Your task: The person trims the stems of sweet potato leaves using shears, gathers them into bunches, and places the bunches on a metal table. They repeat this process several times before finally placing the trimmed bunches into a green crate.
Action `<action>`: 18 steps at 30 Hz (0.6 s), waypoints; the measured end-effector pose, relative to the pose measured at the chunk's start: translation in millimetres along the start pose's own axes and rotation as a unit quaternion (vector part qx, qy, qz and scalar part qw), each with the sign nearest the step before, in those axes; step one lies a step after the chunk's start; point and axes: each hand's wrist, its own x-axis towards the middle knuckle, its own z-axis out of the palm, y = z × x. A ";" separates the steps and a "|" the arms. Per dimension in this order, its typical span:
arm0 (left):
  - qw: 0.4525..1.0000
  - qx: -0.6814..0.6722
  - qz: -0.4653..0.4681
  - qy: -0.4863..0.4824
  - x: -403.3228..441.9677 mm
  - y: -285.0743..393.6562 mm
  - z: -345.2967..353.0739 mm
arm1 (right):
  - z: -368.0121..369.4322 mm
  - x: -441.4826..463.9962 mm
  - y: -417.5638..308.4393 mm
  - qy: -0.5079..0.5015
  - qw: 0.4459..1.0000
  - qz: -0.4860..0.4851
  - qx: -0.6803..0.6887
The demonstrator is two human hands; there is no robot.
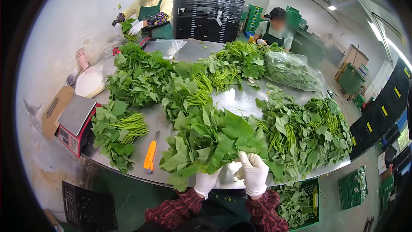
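Note:
In white gloves, both of my hands are at the front edge of the metal table. My left hand (207, 183) is closed around the underside of a bunch of leafy greens (214, 139), its fingers partly hidden by leaves. At the bunch's right edge, my right hand (254, 172) has its fingers pinched together beside the leaves; what is between them I cannot make out. An orange utility knife (150, 156) lies left of the bunch, blade pointing away. Further left rests another bunch of greens (118, 133), its stems toward the right.
Piles of greens (307, 133) cover the right side and middle of the table (143, 172). A red scale (75, 122) stands at the left edge. A bagged heap of greens (294, 71) lies at the back right. Below is a green crate (315, 202). Two people work across the table.

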 end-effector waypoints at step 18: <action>0.998 0.051 0.040 0.005 -2.1 -5.2 -0.9 | -20.6 -3.5 0.5 0.045 0.992 -0.014 0.114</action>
